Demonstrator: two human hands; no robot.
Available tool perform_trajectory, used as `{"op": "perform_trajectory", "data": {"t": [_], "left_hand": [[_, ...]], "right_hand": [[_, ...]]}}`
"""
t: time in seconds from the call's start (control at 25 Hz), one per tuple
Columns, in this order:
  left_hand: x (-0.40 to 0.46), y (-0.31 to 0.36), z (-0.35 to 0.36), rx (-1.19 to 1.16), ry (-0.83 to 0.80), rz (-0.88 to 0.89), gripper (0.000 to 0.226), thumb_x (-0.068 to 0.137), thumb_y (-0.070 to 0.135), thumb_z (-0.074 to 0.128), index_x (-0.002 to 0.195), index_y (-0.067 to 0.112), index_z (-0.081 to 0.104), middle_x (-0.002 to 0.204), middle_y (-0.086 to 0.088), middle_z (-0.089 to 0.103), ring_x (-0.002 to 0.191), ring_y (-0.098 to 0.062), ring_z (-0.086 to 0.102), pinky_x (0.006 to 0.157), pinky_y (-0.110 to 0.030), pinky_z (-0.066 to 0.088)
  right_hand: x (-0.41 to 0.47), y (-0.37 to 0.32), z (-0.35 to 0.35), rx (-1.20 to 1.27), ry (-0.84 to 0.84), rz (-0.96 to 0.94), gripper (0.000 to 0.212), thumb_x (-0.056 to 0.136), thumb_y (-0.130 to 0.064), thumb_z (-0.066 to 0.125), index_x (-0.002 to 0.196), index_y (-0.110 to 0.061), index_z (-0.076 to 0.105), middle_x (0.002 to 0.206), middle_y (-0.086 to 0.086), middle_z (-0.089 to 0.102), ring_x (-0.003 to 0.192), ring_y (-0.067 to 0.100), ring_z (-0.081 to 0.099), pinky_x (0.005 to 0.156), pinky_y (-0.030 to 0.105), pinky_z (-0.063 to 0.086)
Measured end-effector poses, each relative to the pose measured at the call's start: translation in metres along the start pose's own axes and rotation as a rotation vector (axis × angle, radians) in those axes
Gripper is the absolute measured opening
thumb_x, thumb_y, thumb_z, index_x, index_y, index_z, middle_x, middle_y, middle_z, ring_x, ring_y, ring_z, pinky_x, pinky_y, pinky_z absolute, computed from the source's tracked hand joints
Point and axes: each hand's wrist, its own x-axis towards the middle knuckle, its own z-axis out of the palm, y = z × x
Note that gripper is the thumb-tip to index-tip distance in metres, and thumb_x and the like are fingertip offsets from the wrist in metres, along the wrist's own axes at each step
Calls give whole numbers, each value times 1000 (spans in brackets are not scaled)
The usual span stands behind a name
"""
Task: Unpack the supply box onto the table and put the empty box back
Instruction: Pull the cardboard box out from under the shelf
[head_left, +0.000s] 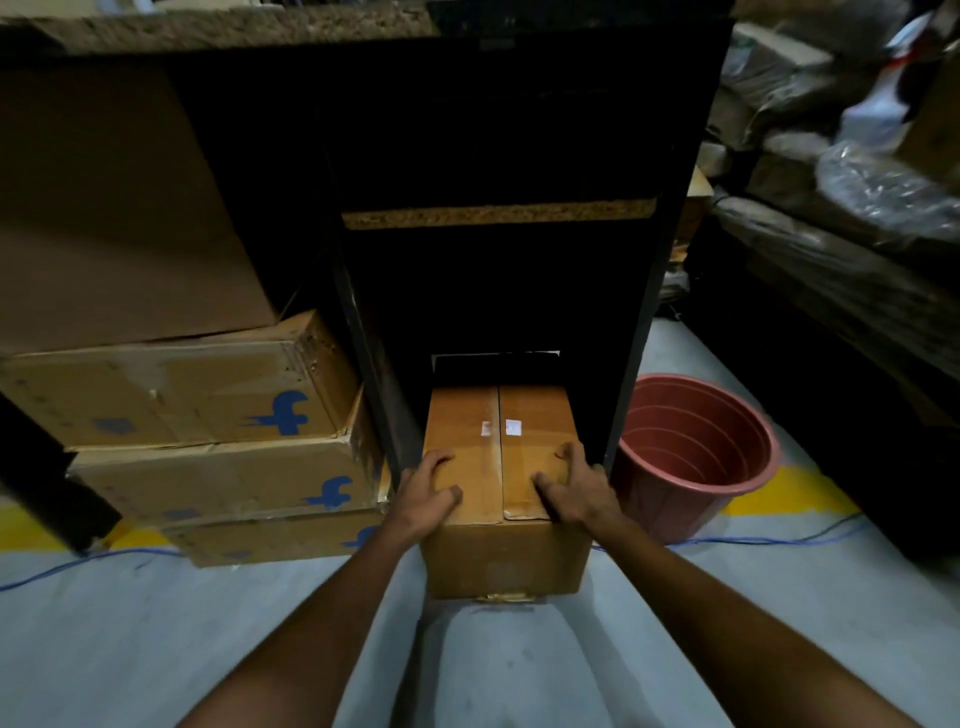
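Observation:
A brown cardboard supply box (501, 561) with its top flaps closed sits on the floor, half inside the bottom bay of a dark shelf unit (498, 215). My left hand (428, 491) grips the box's top left edge, thumb on the flap. On the top right edge rests my right hand (574, 488), fingers curled over the side. Two small white labels lie near the seam on top. The box's far end is hidden in the dark bay.
A stack of flattened-looking cardboard boxes (208, 405) with blue logos stands left of the shelf, a large box above them. A red plastic bucket (691, 447) stands on the right. A blue cable (753, 540) runs across the grey floor. Wrapped bundles pile up at far right.

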Motion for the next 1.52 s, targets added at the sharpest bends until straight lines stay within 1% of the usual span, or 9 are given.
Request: {"op": "perform_trajectory", "data": {"t": [0.08, 0.2, 0.48, 0.68, 0.84, 0.96, 1.08, 1.2, 1.52], "left_hand": [[8, 5, -2, 15, -62, -36, 72, 82, 36, 68, 145, 43, 34, 145, -9, 34, 127, -33, 42, 101, -41, 42], [4, 8, 3, 14, -37, -54, 82, 81, 40, 71, 150, 42, 27, 149, -10, 29, 133, -34, 38, 111, -44, 36], [-59, -4, 18, 50, -42, -62, 90, 81, 27, 72, 152, 43, 20, 145, -8, 25, 135, -30, 34, 115, -39, 29], [-116, -20, 17, 111, -177, -63, 96, 81, 25, 72, 153, 41, 11, 143, -8, 25, 130, -27, 39, 111, -32, 34], [-145, -23, 20, 202, -224, -61, 87, 89, 39, 64, 152, 45, 4, 133, -9, 26, 115, -24, 44, 104, -29, 37], [-128, -15, 18, 162, -199, -84, 77, 93, 49, 55, 150, 50, 4, 151, -16, 13, 133, -39, 38, 110, -45, 35], [-109, -3, 19, 77, -127, -47, 73, 95, 47, 52, 151, 48, 5, 158, -19, 10, 141, -41, 28, 113, -49, 30], [-102, 4, 28, 123, -110, -100, 80, 92, 49, 56, 149, 52, 1, 157, -19, 8, 139, -45, 28, 114, -52, 29], [-121, 7, 37, 185, -166, -185, 81, 93, 42, 55, 152, 46, -1, 158, -23, 1, 140, -47, 24, 117, -48, 27]], "right_hand": [[11, -5, -2, -3, -56, 10, 64, 88, -56, 58, 142, -39, 28, 142, 19, 36, 122, 42, 49, 102, 52, 44], [5, -3, 4, -30, -33, -9, 72, 86, -60, 58, 147, -45, 24, 145, 19, 33, 123, 43, 48, 105, 50, 41], [-57, 17, 16, -53, 9, -26, 83, 81, -55, 65, 151, -46, 20, 141, 15, 39, 128, 36, 45, 109, 46, 38], [-103, 47, 15, -132, -78, -28, 88, 76, -61, 64, 149, -50, 16, 132, 14, 48, 122, 33, 51, 105, 43, 43], [-131, 61, 13, -188, -149, 22, 87, 74, -64, 64, 145, -52, 16, 120, 14, 51, 112, 34, 55, 101, 42, 45], [-111, 48, 10, -142, -125, 29, 82, 79, -70, 57, 144, -56, 9, 130, 23, 47, 116, 42, 54, 102, 46, 44], [-94, 33, 12, -52, -89, 2, 83, 85, -66, 55, 150, -51, 6, 145, 27, 32, 125, 45, 48, 105, 51, 41], [-96, 29, 23, -79, -23, 44, 88, 82, -66, 58, 151, -50, 4, 149, 25, 23, 128, 47, 43, 107, 51, 41], [-122, 37, 29, -68, -21, 116, 98, 77, -61, 66, 151, -49, 2, 140, 27, 31, 121, 47, 47, 105, 49, 43]]}}
